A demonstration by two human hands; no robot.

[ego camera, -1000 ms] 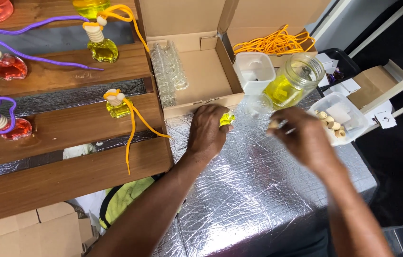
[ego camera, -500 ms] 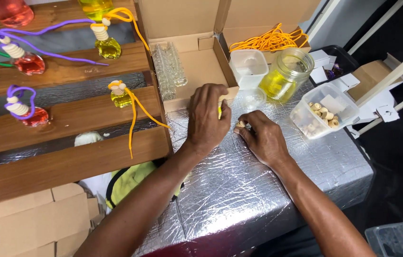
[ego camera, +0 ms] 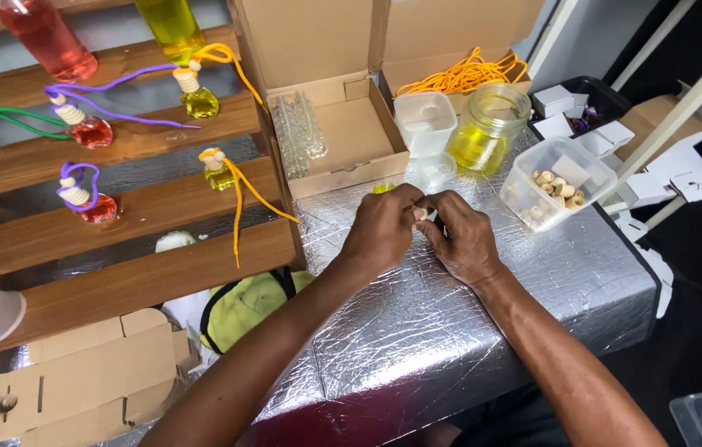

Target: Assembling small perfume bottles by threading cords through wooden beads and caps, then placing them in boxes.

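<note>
My left hand [ego camera: 380, 232] is closed around a small glass bottle of yellow liquid [ego camera: 383, 189], of which only the top edge shows above my fingers. Fingertips of my right hand [ego camera: 460, 236] meet the left hand and pinch a small pale wooden cap [ego camera: 421, 213] at the bottle's mouth. Both hands hover over the silver foil-covered table [ego camera: 483, 314], just in front of an open cardboard box [ego camera: 342, 132]. A clear plastic tub of wooden caps [ego camera: 554, 182] stands to the right of my hands.
A glass jar of yellow liquid [ego camera: 487, 128], a white plastic tub [ego camera: 425, 120] and a bundle of orange cords [ego camera: 463, 74] sit behind my hands. Wooden shelves [ego camera: 119, 215] on the left carry small filled bottles with purple and orange cords. Folded white cartons [ego camera: 665, 165] lie far right.
My right hand came back from the tub of caps to the left hand and now holds a cap against the bottle. The view shifted closer to the table.
</note>
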